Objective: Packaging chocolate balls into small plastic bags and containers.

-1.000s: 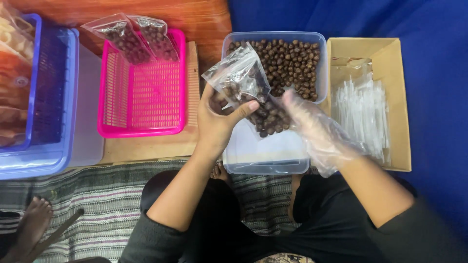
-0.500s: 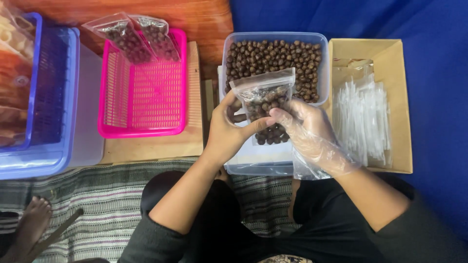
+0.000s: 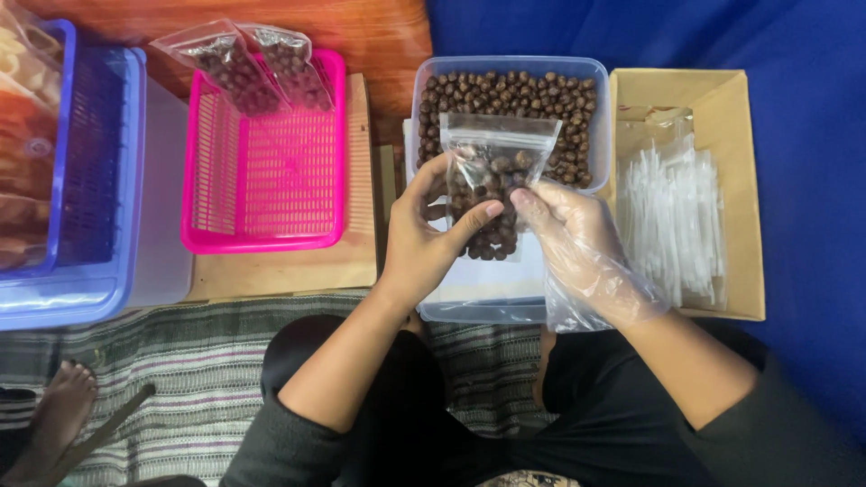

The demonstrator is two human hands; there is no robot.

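held upright between both hands: a small clear bag [image 3: 492,185] of brown balls, over the clear tub [image 3: 508,108] of the same balls. left hand [image 3: 424,234] bare, pinching the bag's left edge; right hand [image 3: 577,243] in a thin plastic glove, gripping its right edge. beside: pink basket [image 3: 262,153] with two filled bags [image 3: 257,68], cardboard box [image 3: 686,189] of empty bags.

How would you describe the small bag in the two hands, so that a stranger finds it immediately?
Find the clear tub of brown balls beside the cardboard box. Over its near half, the bare left hand and gloved right hand hold a small clear bag upright. Unlike the two filled bags on the pink basket, it is in hand.
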